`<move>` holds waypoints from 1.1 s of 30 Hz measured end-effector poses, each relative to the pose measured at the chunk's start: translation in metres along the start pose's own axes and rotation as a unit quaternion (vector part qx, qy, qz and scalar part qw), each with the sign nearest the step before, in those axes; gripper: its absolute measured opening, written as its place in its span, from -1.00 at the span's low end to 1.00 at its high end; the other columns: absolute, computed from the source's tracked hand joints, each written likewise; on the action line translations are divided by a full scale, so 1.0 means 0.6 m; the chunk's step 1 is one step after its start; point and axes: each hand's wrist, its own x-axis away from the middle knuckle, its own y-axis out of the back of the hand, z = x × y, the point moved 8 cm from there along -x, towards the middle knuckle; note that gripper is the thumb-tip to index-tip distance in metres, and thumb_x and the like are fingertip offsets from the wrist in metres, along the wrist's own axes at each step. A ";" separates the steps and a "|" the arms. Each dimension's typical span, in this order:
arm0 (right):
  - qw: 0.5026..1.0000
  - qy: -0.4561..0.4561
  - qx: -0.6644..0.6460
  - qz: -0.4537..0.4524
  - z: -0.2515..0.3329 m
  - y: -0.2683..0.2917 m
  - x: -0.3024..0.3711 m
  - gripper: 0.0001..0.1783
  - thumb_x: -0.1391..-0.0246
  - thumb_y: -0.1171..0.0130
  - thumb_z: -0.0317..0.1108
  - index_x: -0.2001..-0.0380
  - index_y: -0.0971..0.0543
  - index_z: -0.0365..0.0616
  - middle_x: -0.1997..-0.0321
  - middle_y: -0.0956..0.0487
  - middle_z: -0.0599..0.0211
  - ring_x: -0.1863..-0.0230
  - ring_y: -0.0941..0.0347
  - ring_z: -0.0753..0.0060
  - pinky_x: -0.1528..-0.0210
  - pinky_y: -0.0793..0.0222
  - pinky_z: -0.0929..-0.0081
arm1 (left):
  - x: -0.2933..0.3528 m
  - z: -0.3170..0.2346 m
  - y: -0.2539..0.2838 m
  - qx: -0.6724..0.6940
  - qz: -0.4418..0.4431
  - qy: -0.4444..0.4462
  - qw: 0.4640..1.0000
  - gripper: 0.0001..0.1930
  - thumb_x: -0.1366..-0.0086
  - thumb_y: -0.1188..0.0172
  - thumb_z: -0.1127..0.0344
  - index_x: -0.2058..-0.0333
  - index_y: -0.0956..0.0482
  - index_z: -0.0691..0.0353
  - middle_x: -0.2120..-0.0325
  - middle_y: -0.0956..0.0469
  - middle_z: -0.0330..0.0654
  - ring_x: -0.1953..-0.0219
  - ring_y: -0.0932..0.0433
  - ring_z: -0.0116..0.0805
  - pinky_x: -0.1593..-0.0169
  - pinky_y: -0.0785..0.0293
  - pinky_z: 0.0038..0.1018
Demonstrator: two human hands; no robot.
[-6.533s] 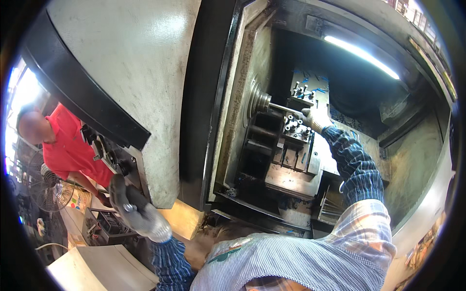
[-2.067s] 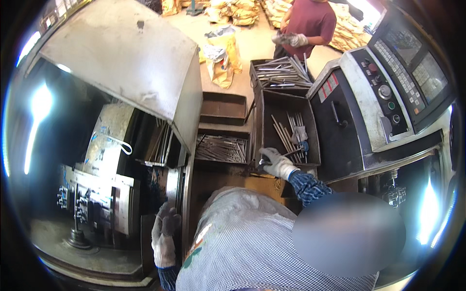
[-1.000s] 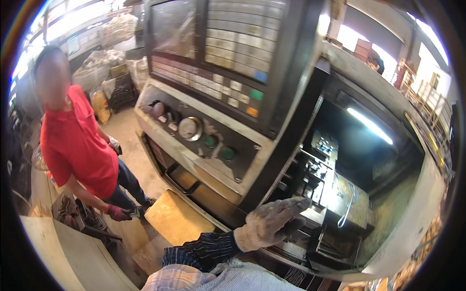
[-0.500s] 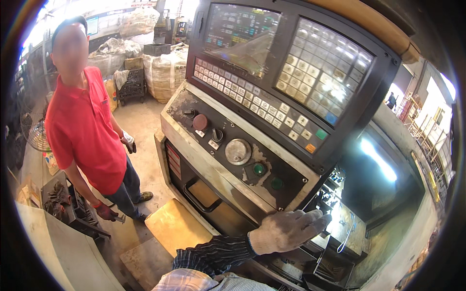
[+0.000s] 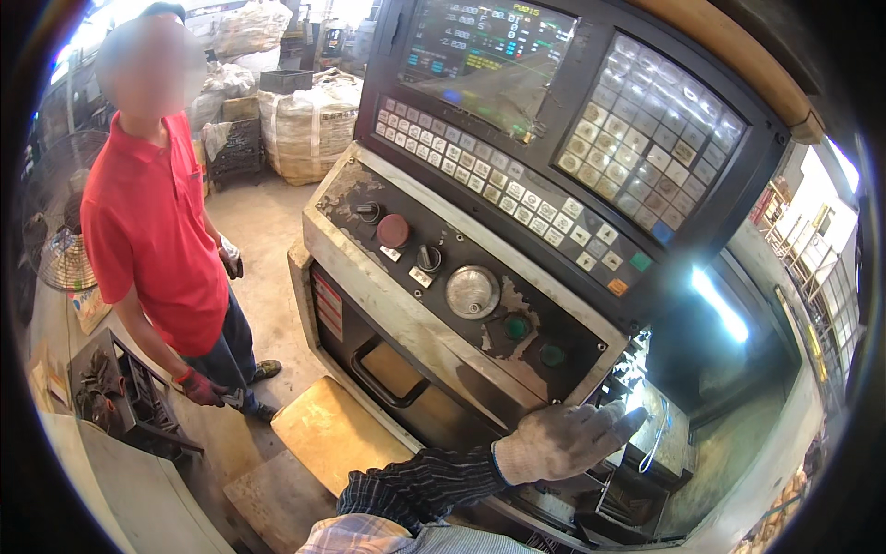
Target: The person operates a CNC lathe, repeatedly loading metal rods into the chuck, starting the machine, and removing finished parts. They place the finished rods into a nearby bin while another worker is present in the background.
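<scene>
One grey-and-cream gloved left hand, mine, sits by the lower right corner of a black, button-studded control panel, fingers straight, slightly parted, gripping nothing; contact I can't tell. A dark metal bin holds small dark pieces.

The left hand is covered by a knitted work glove, off-white at the cuff and greyed over the back, the darkest grey being seen on the fingers. The forearm is enclosed in a dark, loosely gathered oversleeve, marked by fine pale stripes and puckered into folds. Above it, a pale plaid shirt sleeve is worn, its checks crossed by bluish and warm-toned lines. At the lower edge, a finely patterned grey-blue garment is partly shown.
</scene>
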 end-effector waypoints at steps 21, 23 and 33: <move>0.955 -0.282 0.065 0.067 -0.539 -0.189 0.359 -0.62 -0.15 -0.19 -0.13 0.13 -0.65 -0.21 0.13 -0.68 0.10 0.10 -0.61 0.14 0.03 -0.52 0.22 | 0.006 -0.031 -0.040 -0.116 0.088 -0.035 0.989 -0.41 0.00 -0.34 0.30 -0.11 -0.59 0.04 0.07 -0.64 -0.25 0.34 -0.61 -0.44 0.44 -0.59 -0.50; 0.932 -0.322 0.104 0.126 -0.666 -0.288 0.466 -0.62 -0.14 -0.19 -0.12 0.14 -0.65 -0.21 0.14 -0.68 0.10 0.11 -0.62 0.14 0.04 -0.52 0.23 | 0.024 -0.029 -0.045 -0.114 0.118 -0.015 0.986 -0.51 -0.08 -0.34 0.30 -0.05 -0.62 0.20 0.02 -0.64 -0.06 0.11 -0.68 -0.13 0.20 -0.65 -0.27; 0.869 -0.416 0.211 0.165 -0.657 -0.347 0.600 -0.73 -0.29 -0.07 -0.36 0.03 -0.55 -0.27 0.03 -0.59 0.06 -0.07 -0.52 0.10 -0.09 -0.42 0.44 | 0.002 -0.035 -0.069 -0.127 0.040 0.023 0.991 -0.76 -0.34 -0.21 0.54 0.02 -0.63 0.32 0.14 -0.70 0.02 0.17 -0.71 0.00 0.10 -0.65 -0.24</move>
